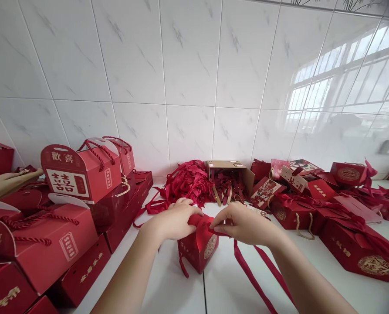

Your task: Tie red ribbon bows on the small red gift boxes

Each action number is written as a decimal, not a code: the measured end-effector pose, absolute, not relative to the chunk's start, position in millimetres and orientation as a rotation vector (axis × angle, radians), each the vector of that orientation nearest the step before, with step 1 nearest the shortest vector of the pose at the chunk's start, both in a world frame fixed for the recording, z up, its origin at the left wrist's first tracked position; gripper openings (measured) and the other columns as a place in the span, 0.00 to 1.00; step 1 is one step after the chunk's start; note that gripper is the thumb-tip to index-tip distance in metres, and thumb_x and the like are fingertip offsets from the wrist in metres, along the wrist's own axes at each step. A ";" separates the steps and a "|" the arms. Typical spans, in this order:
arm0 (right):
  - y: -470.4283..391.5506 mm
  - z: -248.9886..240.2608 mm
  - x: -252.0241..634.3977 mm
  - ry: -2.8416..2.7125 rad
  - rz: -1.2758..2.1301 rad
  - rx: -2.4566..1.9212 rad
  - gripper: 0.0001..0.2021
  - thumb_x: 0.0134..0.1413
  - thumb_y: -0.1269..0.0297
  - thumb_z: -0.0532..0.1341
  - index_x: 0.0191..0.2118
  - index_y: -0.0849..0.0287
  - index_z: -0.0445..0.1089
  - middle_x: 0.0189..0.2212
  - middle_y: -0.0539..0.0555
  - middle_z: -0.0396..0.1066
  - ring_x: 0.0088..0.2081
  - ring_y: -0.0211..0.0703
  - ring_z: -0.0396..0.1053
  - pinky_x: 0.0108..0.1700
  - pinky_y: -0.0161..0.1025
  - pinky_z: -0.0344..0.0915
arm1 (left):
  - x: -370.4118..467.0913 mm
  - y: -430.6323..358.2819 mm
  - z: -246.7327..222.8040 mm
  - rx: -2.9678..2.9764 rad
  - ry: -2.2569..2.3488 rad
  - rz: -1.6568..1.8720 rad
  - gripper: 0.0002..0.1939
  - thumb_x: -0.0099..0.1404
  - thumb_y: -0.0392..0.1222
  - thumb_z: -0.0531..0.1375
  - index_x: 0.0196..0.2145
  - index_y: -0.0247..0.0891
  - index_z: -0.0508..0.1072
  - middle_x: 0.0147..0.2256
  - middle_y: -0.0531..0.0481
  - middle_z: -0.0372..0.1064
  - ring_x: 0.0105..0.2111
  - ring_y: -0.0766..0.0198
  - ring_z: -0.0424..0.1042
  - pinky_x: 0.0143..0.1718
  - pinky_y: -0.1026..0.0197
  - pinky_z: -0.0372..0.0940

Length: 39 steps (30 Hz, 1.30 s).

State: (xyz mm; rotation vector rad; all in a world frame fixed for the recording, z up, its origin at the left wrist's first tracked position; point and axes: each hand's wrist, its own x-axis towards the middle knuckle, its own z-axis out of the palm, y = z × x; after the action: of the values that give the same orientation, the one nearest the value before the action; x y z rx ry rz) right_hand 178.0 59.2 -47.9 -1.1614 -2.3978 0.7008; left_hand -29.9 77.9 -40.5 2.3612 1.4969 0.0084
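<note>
Wall (187, 65): white marbled tiles rise before you, with a window reflected at the upper right. Desk (220, 288): white, running along the wall's foot.

Your two forearms reach in from below and meet at the desk's middle. Your left hand (174, 220) has its grip closed on the top of the small red box (199, 250), knuckles up. Your right hand (243, 224) pinches the red ribbon (249, 272) at the box top; the ribbon's two tails trail toward you across the desk.

Stacked red gift boxes (79, 174), left: at least six, rope-handled; exact count unclear. Scattered red boxes (360, 248), right: several, uncountable. One open cardboard carton (230, 174) on its side against the wall. One heap of loose ribbons (187, 181) just beside it.
</note>
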 end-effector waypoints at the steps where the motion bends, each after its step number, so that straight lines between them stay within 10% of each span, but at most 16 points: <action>1: 60.0 -47.8 177.1 -2.396 0.728 -1.153 0.10 0.53 0.70 0.57 0.28 0.59 0.76 0.20 0.47 0.65 0.22 0.31 0.52 0.25 0.32 0.50 | -29.8 78.9 -41.6 2.359 1.490 0.014 0.21 0.59 0.43 0.53 0.50 0.57 0.70 0.60 0.49 0.55 0.60 0.46 0.56 0.50 0.46 0.65; 17: 72.5 -52.5 177.3 -2.404 0.877 -1.178 0.09 0.49 0.72 0.57 0.24 0.62 0.73 0.17 0.45 0.56 0.22 0.31 0.48 0.24 0.32 0.47 | -30.5 86.9 -50.6 2.431 1.401 0.080 0.18 0.60 0.38 0.53 0.45 0.47 0.74 0.59 0.45 0.58 0.63 0.48 0.51 0.56 0.45 0.59; 39: 82.3 -72.0 167.2 -2.132 0.964 -1.306 0.09 0.47 0.68 0.59 0.38 0.58 0.68 0.26 0.49 0.73 0.26 0.36 0.66 0.26 0.31 0.58 | -31.0 96.0 -59.5 2.450 1.354 0.195 0.15 0.59 0.39 0.53 0.41 0.47 0.75 0.59 0.48 0.58 0.63 0.50 0.52 0.58 0.49 0.59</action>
State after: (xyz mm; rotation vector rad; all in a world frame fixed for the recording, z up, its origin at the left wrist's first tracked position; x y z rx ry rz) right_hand 167.2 82.3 -72.0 -1.3056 -2.1315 0.9638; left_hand -31.0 96.0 -59.5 2.4499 1.3542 0.1946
